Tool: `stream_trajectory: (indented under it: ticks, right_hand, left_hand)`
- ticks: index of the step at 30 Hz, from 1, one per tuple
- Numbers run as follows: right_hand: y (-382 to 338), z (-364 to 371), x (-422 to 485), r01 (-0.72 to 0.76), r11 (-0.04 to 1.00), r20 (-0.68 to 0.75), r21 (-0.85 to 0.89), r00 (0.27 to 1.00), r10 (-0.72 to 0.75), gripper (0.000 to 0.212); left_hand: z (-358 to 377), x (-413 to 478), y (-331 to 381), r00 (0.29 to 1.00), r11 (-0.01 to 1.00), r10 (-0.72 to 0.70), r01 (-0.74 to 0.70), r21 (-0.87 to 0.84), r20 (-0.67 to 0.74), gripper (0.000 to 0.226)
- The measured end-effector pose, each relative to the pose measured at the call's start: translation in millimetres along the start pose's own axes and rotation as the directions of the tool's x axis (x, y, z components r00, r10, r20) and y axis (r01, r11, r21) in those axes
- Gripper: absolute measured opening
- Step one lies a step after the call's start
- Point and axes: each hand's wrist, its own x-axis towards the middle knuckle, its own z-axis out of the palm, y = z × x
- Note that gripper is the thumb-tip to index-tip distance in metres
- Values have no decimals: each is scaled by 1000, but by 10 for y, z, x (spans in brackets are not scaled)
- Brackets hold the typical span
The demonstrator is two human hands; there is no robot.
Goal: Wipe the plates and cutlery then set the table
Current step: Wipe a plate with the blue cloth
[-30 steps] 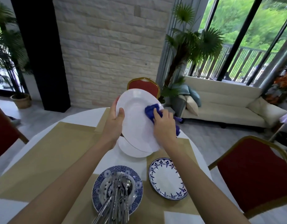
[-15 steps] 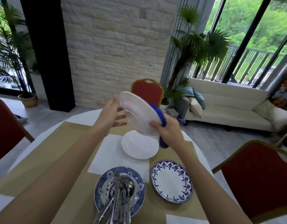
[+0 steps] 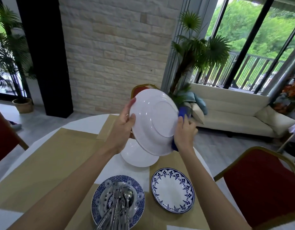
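I hold a large white plate (image 3: pixel 153 122) up above the table, its underside turned toward me. My left hand (image 3: pixel 125 125) grips its left rim. My right hand (image 3: pixel 185 131) holds a blue cloth (image 3: pixel 182 112) against the plate's right edge; most of the cloth is hidden behind the plate. A second white plate (image 3: pixel 138 156) lies on the table below. Nearer to me, a blue patterned plate (image 3: pixel 138 193) carries several pieces of metal cutlery (image 3: pixel 118 205). A white plate with a blue rim (image 3: pixel 172 190) sits to its right.
The round white table (image 3: pixel 83 122) is covered with tan placemats (image 3: pixel 48 160). Red chairs with gold frames stand at the right (image 3: pixel 263 183), far side (image 3: pixel 140 87) and left (image 3: pixel 4 138). A cream sofa (image 3: pixel 229 112) and potted palms stand beyond.
The plate has been flipped: a second ago its face was toward me with the cloth on it, now its underside faces me and the cloth is behind the right rim.
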Motion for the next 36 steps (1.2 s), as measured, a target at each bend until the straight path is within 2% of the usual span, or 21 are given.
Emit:
stream_trajectory:
  ticks: [3,5,7,8,9,10,11,13,14,15,16,18,20,22,25,27,29,31,32,34,36]
  right_hand:
    - [-131,90,-32,164,985,74,-45,984,-161,46]
    - [-201,139,-108,395,910,49,-124,919,-392,44]
    - [-291,185,-228,666,731,45,-149,743,-668,42]
    - [-309,218,-257,761,625,50,-172,640,-766,41]
    - [-322,245,-255,799,567,58,-200,587,-807,40]
    - [-331,267,-223,784,581,44,-218,603,-797,41]
    - [-339,269,-182,707,678,20,-201,695,-718,42]
    - [-325,269,-50,364,928,12,-76,931,-364,41]
    - [-317,275,-3,222,974,47,-43,974,-220,40]
    - [-324,279,-10,208,976,86,-64,976,-202,40]
    - [-343,276,-63,306,947,108,-94,949,-296,40]
    - [-397,275,-200,582,806,146,-107,811,-566,40]
    - [-433,288,-226,706,700,195,-103,705,-682,40]
    - [-406,311,-132,625,779,198,-58,772,-604,39]
    - [-225,335,26,260,957,183,129,942,-280,32]
    - [-44,370,-11,25,985,224,173,973,-64,33]
    - [149,424,-208,-24,991,225,135,974,-7,33]
    - [303,496,-497,153,984,150,95,975,-166,29]
    - [317,515,-640,278,959,116,61,952,-283,36]
    - [271,553,-787,528,845,56,-85,850,-525,46]
    - [127,545,-713,649,742,45,-170,757,-652,46]
  left_hand:
    - [142,-18,13,998,990,58,-54,130,-27,41]
    - [196,-33,-4,988,985,93,-73,157,-123,41]
    - [199,-14,-43,979,985,103,-76,153,-178,39]
    - [183,-2,-72,978,986,99,-72,148,-185,38]
    - [167,-1,-90,979,987,93,-67,147,-183,37]
    - [147,1,-110,979,985,92,-63,158,-184,36]
    - [131,-12,-122,978,982,99,-66,176,-185,36]
    - [119,-49,-128,977,972,116,-75,222,-177,35]
    - [115,-63,-128,978,967,121,-77,241,-170,35]
    - [107,-65,-125,979,965,123,-79,251,-164,35]
    - [93,-64,-117,980,962,122,-77,260,-160,35]
    - [61,-53,-104,982,957,119,-73,281,-150,35]
    - [35,-54,-108,982,958,116,-71,276,-150,35]
    - [34,-80,-111,976,958,132,-81,276,-171,34]
    - [45,-110,-80,956,971,131,-70,231,-263,33]
    - [30,-89,-77,930,988,86,-32,154,-357,34]
    - [-10,-36,-99,905,997,15,18,75,-425,36]
    - [-54,20,-148,896,998,-49,61,13,-442,39]
    - [-65,36,-176,899,997,-69,81,9,-432,41]
    - [-58,44,-221,917,993,-88,111,38,-389,43]
    - [-18,17,-235,938,992,-83,109,58,-337,44]
